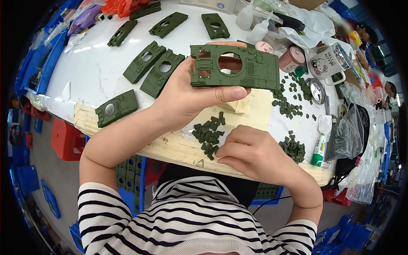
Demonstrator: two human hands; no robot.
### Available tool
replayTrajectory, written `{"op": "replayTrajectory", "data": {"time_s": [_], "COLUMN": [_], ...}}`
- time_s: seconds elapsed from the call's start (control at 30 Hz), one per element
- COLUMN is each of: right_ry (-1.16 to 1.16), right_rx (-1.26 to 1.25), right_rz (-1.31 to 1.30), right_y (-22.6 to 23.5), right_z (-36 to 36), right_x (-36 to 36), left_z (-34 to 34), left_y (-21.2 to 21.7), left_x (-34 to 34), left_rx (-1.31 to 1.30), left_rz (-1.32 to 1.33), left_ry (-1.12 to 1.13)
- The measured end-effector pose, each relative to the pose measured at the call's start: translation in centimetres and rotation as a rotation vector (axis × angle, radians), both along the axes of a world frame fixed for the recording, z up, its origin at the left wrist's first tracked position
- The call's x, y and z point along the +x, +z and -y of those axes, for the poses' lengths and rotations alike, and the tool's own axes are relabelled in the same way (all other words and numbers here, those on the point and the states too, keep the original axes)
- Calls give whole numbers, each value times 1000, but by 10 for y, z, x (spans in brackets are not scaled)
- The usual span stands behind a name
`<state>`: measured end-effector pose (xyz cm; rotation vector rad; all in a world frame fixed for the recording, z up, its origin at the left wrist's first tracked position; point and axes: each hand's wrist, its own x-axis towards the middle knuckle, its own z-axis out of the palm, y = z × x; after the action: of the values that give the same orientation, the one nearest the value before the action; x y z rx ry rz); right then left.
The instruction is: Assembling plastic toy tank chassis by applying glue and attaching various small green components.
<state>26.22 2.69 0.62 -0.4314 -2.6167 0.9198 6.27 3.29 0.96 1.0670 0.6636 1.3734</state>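
Observation:
My left hand (187,95) holds up a flat dark green plastic model hull plate (250,68) with a round hole and two small square openings; the thumb presses its lower edge. My right hand (250,153) rests on the table edge, fingers curled down over a pile of small dark green plastic parts (209,132). Whether it pinches a piece is hidden by the fingers. A second pile of small green parts (293,148) lies just right of that hand.
Several more green hull plates (144,61) lie spread over the white table (97,76), one (115,108) at the near left edge. Scattered green bits (289,104), a glue bottle (318,148), a printed mug (329,61), a pink tub (291,58) and plastic bags (348,136) crowd the right.

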Motion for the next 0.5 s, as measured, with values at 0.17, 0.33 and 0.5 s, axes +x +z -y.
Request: {"op": "replayTrajectory", "data": {"time_s": [0.17, 0.33, 0.5], "right_ry": [-118, -142, -62], "right_rx": [12, -35, -425], "right_rz": [25, 53, -78], "right_y": [-12, -13, 3], "right_z": [4, 6, 3], "right_x": [-9, -9, -1], "left_z": [0, -2, -1], "left_y": [0, -2, -1], "left_x": [1, -5, 0], "left_rx": [-14, 4, -35], "left_rz": [-10, -127, -35], "left_ry": [-4, -87, -15]}}
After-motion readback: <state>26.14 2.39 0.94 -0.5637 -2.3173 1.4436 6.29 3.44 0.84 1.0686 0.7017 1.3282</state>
